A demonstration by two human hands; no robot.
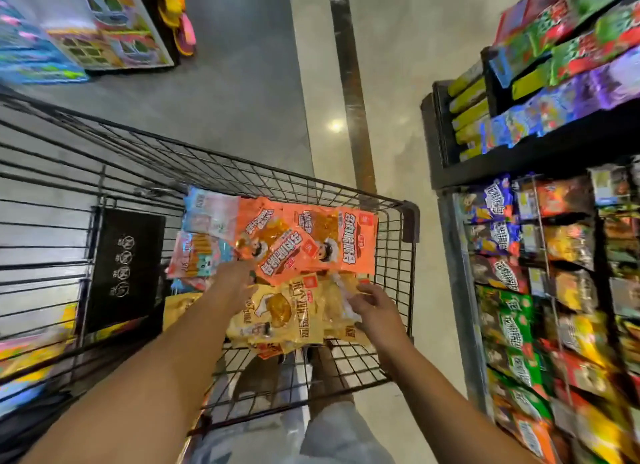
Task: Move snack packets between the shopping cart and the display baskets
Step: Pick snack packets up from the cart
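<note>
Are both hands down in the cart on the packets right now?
Yes, the left hand rests on the orange packets and the right hand touches the yellow packets inside the shopping cart.

Carrier: black wire shopping cart (403,255) standing on a grey and cream floor (242,100). In its raised wire section lie orange snack packets (311,242), overlapping; yellow snack packets (280,311) nearer the person; pale pink and blue packets (204,235) at the left. A black placard (124,266) stands beside them, in the cart.
</note>
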